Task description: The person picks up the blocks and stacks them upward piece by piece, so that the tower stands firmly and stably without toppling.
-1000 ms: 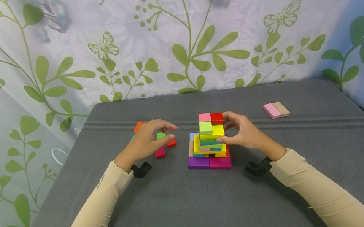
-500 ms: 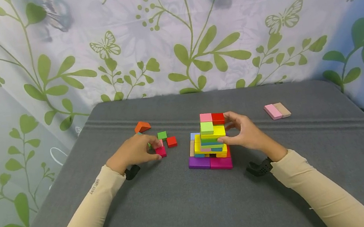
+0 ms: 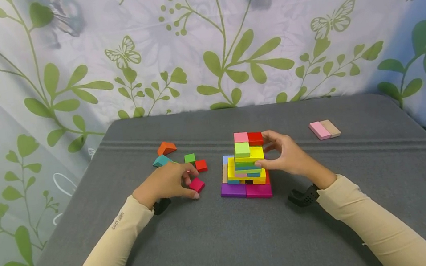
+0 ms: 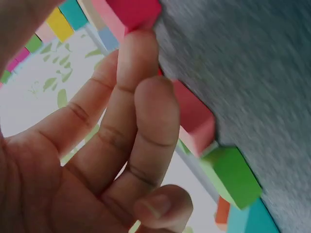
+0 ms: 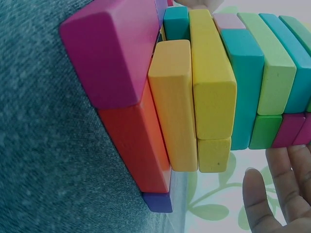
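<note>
In the head view my left hand [image 3: 168, 181] pinches a crimson block [image 3: 197, 185] between thumb and fingertips, just over the grey surface. The left wrist view shows this block [image 4: 131, 14] at the fingertips; the other fingers are half bent. Right of it rises a stepped tower of coloured wooden blocks [image 3: 245, 169], with a pink and a red block on top. My right hand [image 3: 289, 156] holds the upper tower from the right side, thumb at the front and fingers behind. The right wrist view has those fingertips against the tower's blocks [image 5: 214, 97].
Beside the left hand lie a red block [image 3: 201, 166], a green block [image 3: 190, 158], a teal block [image 3: 162, 161] and an orange wedge-shaped block [image 3: 166, 148]. A pink block [image 3: 319, 130] and a tan block [image 3: 331, 128] lie at the right. A patterned curtain [image 3: 240, 35] hangs behind the table.
My left hand went down to the loose blocks at the left, took the crimson block and drew it slightly right and nearer. The right hand has stayed at the tower.
</note>
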Tool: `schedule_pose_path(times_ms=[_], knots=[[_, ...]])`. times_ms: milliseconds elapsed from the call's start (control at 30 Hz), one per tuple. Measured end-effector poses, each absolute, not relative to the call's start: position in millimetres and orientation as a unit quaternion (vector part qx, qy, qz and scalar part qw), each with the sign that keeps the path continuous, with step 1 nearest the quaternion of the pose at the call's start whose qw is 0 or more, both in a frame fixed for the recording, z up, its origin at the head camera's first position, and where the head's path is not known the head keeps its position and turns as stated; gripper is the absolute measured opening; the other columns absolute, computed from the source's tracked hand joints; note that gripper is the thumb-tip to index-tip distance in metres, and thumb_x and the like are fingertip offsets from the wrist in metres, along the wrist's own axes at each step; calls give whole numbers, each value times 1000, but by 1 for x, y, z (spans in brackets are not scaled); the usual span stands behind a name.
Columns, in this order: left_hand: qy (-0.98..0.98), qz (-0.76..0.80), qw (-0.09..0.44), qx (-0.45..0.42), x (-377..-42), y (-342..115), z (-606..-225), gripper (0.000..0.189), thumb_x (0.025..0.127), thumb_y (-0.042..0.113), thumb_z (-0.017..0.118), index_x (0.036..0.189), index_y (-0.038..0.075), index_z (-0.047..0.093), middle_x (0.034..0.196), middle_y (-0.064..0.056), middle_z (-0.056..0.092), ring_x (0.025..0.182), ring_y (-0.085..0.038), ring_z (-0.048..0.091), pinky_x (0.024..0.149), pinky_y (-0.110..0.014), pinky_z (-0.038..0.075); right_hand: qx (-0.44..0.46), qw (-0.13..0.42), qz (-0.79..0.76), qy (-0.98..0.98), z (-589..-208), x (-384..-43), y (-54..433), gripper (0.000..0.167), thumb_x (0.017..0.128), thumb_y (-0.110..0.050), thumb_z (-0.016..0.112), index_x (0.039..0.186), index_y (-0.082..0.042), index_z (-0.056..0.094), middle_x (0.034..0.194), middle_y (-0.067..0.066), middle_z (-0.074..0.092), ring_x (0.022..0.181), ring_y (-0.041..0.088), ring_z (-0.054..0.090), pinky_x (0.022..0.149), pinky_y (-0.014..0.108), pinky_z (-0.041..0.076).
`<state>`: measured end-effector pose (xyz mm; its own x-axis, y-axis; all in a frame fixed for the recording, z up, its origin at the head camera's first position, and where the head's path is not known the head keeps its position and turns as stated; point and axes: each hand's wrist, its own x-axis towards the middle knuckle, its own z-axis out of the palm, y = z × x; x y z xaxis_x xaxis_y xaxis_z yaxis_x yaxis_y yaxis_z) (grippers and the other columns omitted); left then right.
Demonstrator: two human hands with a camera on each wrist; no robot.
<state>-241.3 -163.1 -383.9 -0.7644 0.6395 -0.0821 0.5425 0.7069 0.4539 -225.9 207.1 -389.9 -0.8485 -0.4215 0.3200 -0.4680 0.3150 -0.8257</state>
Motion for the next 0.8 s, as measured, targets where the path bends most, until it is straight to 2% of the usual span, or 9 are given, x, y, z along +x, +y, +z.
schedule_pose_path(times_ms=[200,300,367,467,600,700,800], knots=[[896,216,152,357,-237,-155,-382,46,84,12,94,124,4,73,88,10,67,78,-5,58,77,-27,53,273,22,518,-810,-389,-226,207,57,88,-3,83,137,11,58,127,22,68,114,32,63,101,52,56],[894,210,146,367,-235,-153,-382,43,85,7,92,124,3,74,90,8,67,77,-6,56,77,-27,52,273,21,520,-809,-389,-226,207,57,88,-3,83,137,11,58,127,22,68,115,34,63,101,52,56],[902,198,127,363,-233,-151,-382,43,86,12,93,124,4,74,92,7,66,76,-6,55,76,-28,52,273,21,520,-809,-389,-226,206,57,88,-4,83,137,11,58,127,22,68,115,34,63,101,51,56],[919,183,100,334,-230,-145,-383,47,87,29,94,123,6,74,90,7,66,75,-7,56,74,-30,52,273,20,520,-809,-389,-226,206,57,88,-4,83,137,11,58,127,22,68,114,32,63,101,51,56],[941,164,86,283,-224,-135,-385,54,90,48,89,118,6,72,77,8,63,68,-6,57,67,-28,51,273,21,519,-810,-388,-226,206,57,88,-4,83,137,10,58,127,21,68,114,30,62,101,52,56],[948,147,81,270,-221,-129,-386,52,90,48,88,114,6,69,72,7,60,63,-7,55,61,-28,47,273,22,518,-810,-388,-226,206,57,88,-4,83,137,10,58,127,21,68,114,28,62,101,51,55],[948,145,79,273,-219,-125,-386,45,89,39,90,112,7,68,77,7,62,65,-6,56,60,-28,48,274,22,517,-811,-388,-226,206,57,88,-3,83,137,10,58,127,21,68,114,27,62,101,50,55]])
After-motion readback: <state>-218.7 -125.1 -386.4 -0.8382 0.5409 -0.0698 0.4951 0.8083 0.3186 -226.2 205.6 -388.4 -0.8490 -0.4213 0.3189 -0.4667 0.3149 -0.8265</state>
